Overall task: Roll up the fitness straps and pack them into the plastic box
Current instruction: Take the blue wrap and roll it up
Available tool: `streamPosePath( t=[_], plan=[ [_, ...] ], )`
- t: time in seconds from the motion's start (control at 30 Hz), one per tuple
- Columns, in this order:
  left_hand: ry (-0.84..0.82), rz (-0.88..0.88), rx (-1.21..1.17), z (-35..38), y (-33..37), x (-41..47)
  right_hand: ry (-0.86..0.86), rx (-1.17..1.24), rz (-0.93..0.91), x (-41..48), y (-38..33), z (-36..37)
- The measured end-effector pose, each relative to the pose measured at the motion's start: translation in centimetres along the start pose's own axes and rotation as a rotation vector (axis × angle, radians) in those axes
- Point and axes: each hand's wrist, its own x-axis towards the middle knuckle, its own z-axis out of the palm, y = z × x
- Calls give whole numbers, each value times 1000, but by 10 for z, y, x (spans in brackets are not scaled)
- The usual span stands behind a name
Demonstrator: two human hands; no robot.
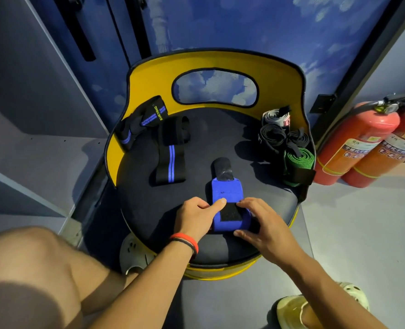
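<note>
Blue elastic fitness strap (227, 193) lies on the black round seat cushion (149, 210), its near end rolled. Left hand (195, 216) pinches the roll, thumb on top; right hand (264, 225) grips its other side. Keep tension even, edges square, and roll away toward the black tab (plastic box not visible).
</note>
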Motion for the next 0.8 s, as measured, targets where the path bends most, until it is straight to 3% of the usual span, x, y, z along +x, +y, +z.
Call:
streamPosePath(
  t=[0.07, 0.13, 0.2, 0.3, 0.53, 0.8],
  plan=[
    [28, 170, 15, -4, -3, 1, 9, -7, 11, 7, 0, -4],
    [-70, 284, -30, -13, -8, 2, -9, 28, 66, 11, 1, -8],
    [-199, 317, -33, -19, -19, 1, -38, 82, 132, 12, 2, -11],
    [-223, 354, 25, -22, -31, -5, -84, 140, 226, 12, 1, -14],
    [-179, 355, 44, -22, -36, -19, -234, 311, 345, 10, -3, -20],
    [-251, 228, 61, -30, -18, -25, -153, 228, 308, 4, -9, -13]
  ],
)
